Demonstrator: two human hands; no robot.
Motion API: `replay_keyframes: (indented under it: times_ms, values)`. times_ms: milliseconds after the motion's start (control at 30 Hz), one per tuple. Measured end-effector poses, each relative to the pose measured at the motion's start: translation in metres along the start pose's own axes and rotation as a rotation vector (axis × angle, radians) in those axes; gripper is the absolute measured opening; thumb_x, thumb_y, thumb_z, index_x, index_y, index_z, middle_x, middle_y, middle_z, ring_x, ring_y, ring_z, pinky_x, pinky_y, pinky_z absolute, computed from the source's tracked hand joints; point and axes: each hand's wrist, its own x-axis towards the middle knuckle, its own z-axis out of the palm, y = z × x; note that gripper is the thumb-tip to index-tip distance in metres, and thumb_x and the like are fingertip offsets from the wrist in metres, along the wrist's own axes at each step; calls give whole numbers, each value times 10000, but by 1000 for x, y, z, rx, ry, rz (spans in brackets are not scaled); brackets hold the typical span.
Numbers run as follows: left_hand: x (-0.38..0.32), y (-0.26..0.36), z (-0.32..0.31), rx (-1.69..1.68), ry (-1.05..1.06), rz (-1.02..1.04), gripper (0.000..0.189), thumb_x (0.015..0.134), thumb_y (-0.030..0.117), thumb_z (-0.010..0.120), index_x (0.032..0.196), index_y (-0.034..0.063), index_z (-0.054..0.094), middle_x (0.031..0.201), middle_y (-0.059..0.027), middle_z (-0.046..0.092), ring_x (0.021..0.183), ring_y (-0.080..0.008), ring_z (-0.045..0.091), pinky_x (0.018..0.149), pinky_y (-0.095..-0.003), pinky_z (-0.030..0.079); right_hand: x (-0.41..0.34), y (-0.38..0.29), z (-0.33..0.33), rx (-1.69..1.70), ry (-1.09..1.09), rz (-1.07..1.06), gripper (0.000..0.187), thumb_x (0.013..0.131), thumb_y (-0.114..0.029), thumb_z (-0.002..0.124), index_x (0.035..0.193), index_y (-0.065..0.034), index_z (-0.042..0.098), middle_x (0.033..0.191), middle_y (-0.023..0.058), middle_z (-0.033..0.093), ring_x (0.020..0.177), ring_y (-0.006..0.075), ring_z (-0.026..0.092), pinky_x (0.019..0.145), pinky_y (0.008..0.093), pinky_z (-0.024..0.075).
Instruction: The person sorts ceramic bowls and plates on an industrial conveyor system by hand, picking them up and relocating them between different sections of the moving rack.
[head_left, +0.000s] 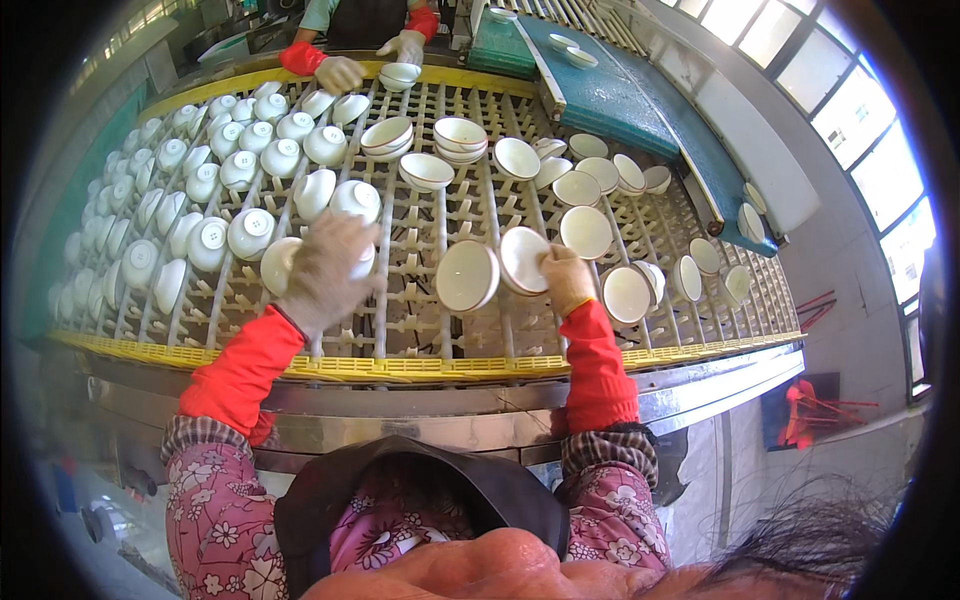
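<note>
Gloved and blurred, my left hand (330, 270) is over white ceramic bowls at the left middle of the slatted conveyor (409, 322). A bowl (279, 264) shows at its left edge and part of another at its right; whether it grips one cannot be told. My right hand (568, 276), also gloved, holds the rim of a tilted bowl (523, 260) between fingers and thumb. Just left of that leans a larger-looking bowl (466, 276). Upside-down bowls (251, 232) stand in rows towards the left. Stacked bowls (460, 139) and single ones lie mouth up farther back.
Across the conveyor, a co-worker's gloved hands (340, 73) are near bowls (399, 75) at the far edge. A wet green belt (600, 82) carrying a few bowls runs down the right back. The conveyor's yellow edge (420, 367) and a metal frame (450, 409) lie before me.
</note>
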Motion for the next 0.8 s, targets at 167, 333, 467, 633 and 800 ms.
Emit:
replay_keyframes:
  times_ms: [167,333,467,633,800]
  values:
    - [8,42,18,40,-66,409,486,742,405,760,890,-34,613,963,-166,609,1001,-328,573,969,-457,439,-27,-51,32,-46,-209,-65,312,931,-258,556,1136,-67,693,957,154,717,872,265,689,798,359,509]
    - [-6,22,51,-234,-203,-33,265,718,248,752,790,10,662,872,-180,642,934,-343,613,870,-429,496,-25,-49,30,-130,-137,-283,369,890,-261,601,1192,-51,633,1047,210,683,980,376,652,886,406,499]
    - [4,23,44,-95,-88,-143,173,737,190,714,725,45,621,758,-112,592,806,-305,600,782,-409,487,-30,-62,28,-270,152,-846,308,864,-243,664,1102,-58,597,900,181,668,954,382,632,931,453,462]
    - [33,51,69,216,134,364,79,795,143,605,720,157,627,730,-28,560,795,-221,594,810,-349,482,-40,-75,23,-238,-258,-986,206,841,-219,690,1002,-95,657,905,124,695,933,330,652,975,464,448]
    - [21,45,92,43,-159,57,136,833,233,643,811,99,656,785,-65,631,667,-275,602,646,-414,511,-39,-72,24,-422,-265,-1031,132,823,-226,697,864,-100,701,851,112,689,854,320,663,829,420,532]
